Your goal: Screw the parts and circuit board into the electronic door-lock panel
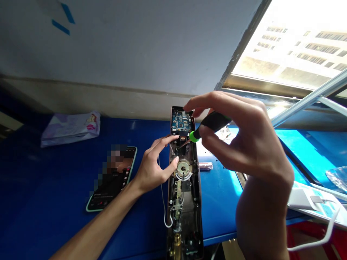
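Observation:
A long dark housing point(191, 202) lies open on the blue table, a blue circuit board point(182, 121) at its far end and a round metal part point(183, 168) near its middle. My right hand point(238, 133) grips a black and green screwdriver point(194, 136), whose thin shaft slants down left into the housing below the board. On the housing's left side, my left hand point(158, 162) touches it with thumb and forefinger spread apart, on either side of the spot near the screwdriver's tip. A thin white wire point(163, 202) hangs along the left edge.
Left of the housing lies a phone point(112, 180) with its screen lit. Farther back is a white and purple packet point(71, 129). Several small dark screws lie right of the housing. A white cable point(329, 231) and metal frame bars point(311, 95) are at the right.

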Available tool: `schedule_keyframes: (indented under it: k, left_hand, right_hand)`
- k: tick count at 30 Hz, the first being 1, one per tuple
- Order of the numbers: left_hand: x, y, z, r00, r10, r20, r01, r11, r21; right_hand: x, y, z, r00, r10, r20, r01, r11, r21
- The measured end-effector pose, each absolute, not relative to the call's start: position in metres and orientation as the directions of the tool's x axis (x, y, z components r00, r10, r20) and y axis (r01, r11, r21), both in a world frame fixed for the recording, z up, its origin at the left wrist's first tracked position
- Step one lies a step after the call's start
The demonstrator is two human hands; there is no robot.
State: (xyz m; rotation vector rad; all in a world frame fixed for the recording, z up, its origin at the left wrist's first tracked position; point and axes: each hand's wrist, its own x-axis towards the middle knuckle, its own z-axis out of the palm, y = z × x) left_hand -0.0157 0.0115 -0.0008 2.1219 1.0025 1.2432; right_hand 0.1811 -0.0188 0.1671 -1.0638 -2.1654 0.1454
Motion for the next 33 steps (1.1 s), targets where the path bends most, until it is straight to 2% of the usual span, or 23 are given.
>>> schedule_keyframes:
  k: [6,13,18,24,28,33]
  left_hand:
    - [-0.0155,0.0112,-0.0013,0.319,0.795,0.516,0.365,-0.606,0.707]
    - [-0.0154,0.0119,0.0001,0.326,0.798,0.506,0.35,-0.599,0.72]
    - [-0.0165,0.0118,-0.0008,0.322,0.8,0.505,0.357,-0.597,0.718]
    - [-0.0158,0.0115,-0.0001,0.32,0.796,0.513,0.359,-0.604,0.712]
    - [-0.0153,0.0113,0.0004,0.327,0.806,0.494,0.362,-0.589,0.722]
    - [-0.0165,0.0109,0.0006,0.324,0.803,0.5,0.364,-0.594,0.718]
  right_hand:
    - [0.1745,-0.0169,0.1678,-0.386,0.722,0.574,0.724,0.623,-0.297]
    - [0.1799,-0.0159,0.1661,-0.395,0.736,0.549,0.639,0.65,-0.412]
    - [0.1798,-0.0172,0.1675,-0.383,0.747,0.543,0.674,0.628,-0.388]
    - [0.181,-0.0219,0.1702,-0.414,0.779,0.471,0.648,0.616,-0.448]
    - [0.178,-0.0216,0.1689,-0.375,0.767,0.52,0.657,0.616,-0.435]
    - [0.1792,-0.0184,0.1688,-0.347,0.789,0.506,0.694,0.579,-0.427]
